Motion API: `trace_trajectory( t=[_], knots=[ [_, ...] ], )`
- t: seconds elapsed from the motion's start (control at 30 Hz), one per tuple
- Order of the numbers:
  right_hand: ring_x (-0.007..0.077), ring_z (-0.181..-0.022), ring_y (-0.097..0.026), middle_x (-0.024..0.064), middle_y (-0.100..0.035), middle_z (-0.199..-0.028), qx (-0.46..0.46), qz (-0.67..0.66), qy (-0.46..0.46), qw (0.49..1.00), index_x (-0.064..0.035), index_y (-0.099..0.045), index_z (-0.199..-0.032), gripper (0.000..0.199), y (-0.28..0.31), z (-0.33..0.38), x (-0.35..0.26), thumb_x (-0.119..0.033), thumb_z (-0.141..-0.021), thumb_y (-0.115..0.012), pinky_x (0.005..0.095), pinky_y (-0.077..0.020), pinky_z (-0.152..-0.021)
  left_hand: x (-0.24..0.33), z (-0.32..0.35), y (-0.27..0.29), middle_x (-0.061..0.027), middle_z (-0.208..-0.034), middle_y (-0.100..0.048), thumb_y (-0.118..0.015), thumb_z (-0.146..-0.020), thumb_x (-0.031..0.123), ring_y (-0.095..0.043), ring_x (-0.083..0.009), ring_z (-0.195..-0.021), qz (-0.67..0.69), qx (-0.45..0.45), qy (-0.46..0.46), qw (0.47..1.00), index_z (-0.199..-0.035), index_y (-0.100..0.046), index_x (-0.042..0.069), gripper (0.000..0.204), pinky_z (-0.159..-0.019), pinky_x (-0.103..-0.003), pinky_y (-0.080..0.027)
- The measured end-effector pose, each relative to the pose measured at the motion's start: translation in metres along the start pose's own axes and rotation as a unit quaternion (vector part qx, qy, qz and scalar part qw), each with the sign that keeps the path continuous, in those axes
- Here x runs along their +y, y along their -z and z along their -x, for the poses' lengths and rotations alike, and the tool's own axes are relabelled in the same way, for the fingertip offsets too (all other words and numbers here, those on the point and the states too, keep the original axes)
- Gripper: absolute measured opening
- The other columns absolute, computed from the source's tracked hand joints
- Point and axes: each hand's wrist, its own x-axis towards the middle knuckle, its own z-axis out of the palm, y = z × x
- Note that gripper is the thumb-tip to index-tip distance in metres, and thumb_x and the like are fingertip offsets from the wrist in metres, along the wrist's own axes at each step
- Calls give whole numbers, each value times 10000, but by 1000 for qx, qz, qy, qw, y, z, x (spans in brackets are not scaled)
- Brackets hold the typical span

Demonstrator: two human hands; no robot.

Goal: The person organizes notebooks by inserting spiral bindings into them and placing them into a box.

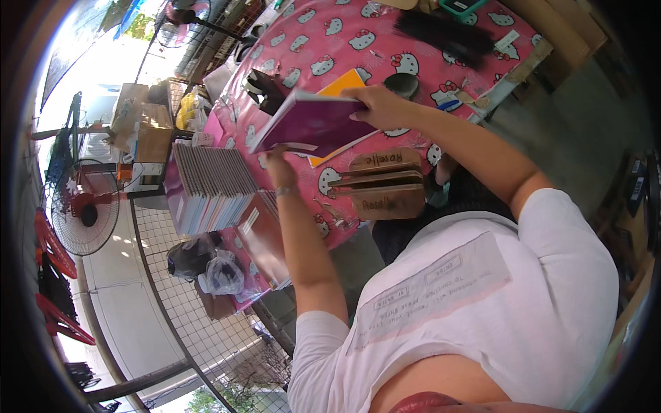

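A purple-covered notebook, its white page edges showing, is tilted above the table between my two hands. My right hand is closed on its upper right corner. The lower left edge is in the fingers of my left hand. Partly under it lies a yellow-orange notebook or folder. A tall stack of notebooks stands left of my left hand. More notebooks with a brownish-purple cover lie beside my left forearm. A slotted wooden holder sits at the table's near edge.
The table has a pink cartoon-cat cover. On it are a dark bowl, a black object, a blurred black item, a blue pen and a green tray. Fans, cardboard boxes and bags are on the left.
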Motion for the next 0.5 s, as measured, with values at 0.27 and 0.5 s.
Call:
trace_trajectory(
  t=[0.27, 0.5],
  knots=[
    [312, -989, -665, 188, -669, -1071, 70, -176, -108, 976, -8, -506, -1298, 477, 16, 134, -16, -99, -868, -693, 372, -497, -879, 101, 111, -41, -109, -1170, -580, -527, -847, 0, -575, -216, -1079, 89, -9, -135, 987, -1202, -520, 4, 355, -966, -377, -476],
    [227, -970, -651, 144, -659, -1040, 77, -108, -11, 991, -14, -509, -1224, 584, 8, 153, -12, -191, -766, -827, 354, -496, -870, 50, 142, -35, -63, -1070, -564, -532, -867, 39, -572, -192, -1006, -39, 19, -95, 994, -1207, -511, 20, 341, -930, -344, -487]
  ],
)
